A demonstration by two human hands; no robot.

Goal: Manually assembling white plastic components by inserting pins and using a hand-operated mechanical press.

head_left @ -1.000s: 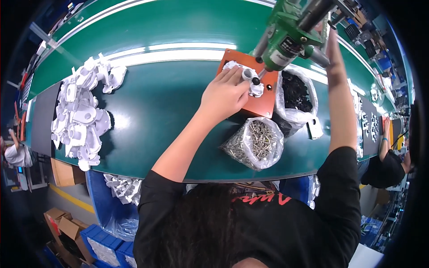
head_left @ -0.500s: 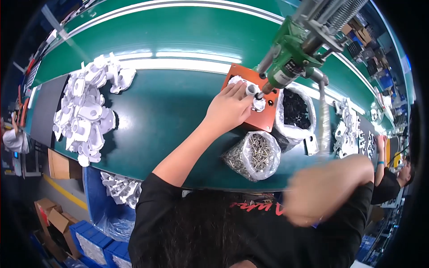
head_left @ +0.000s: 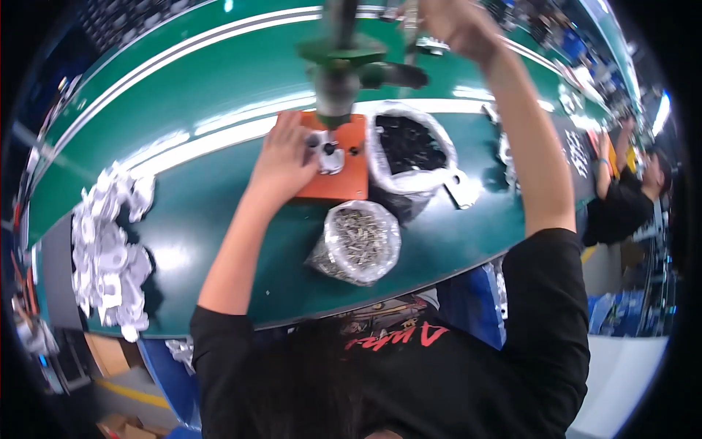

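Note:
My left hand (head_left: 284, 159) is closed around a white plastic part (head_left: 331, 162) and presses it on an orange fixture block (head_left: 340, 189). A small black piece (head_left: 330, 148) shows on the part. Right above it hangs the nose of a green press-like machine (head_left: 336, 95), blurred by motion. My right hand (head_left: 461, 31) is raised at the top of the view, next to the machine's upright wrapped lever (head_left: 411, 33). Its fingers are smeared, so whether they grip the lever does not show.
A bag of black pieces (head_left: 409, 143) stands right of the block, with a bag of metal screws or pins (head_left: 362, 245) nearer me. White parts (head_left: 110, 252) are heaped at the left. A flat white piece (head_left: 462, 192) lies rightward. Another person (head_left: 632, 194) works at far right.
My right hand has swung from low at the right up to the machine's far side. My left hand stays on the white part at the block. The whole view has shifted.

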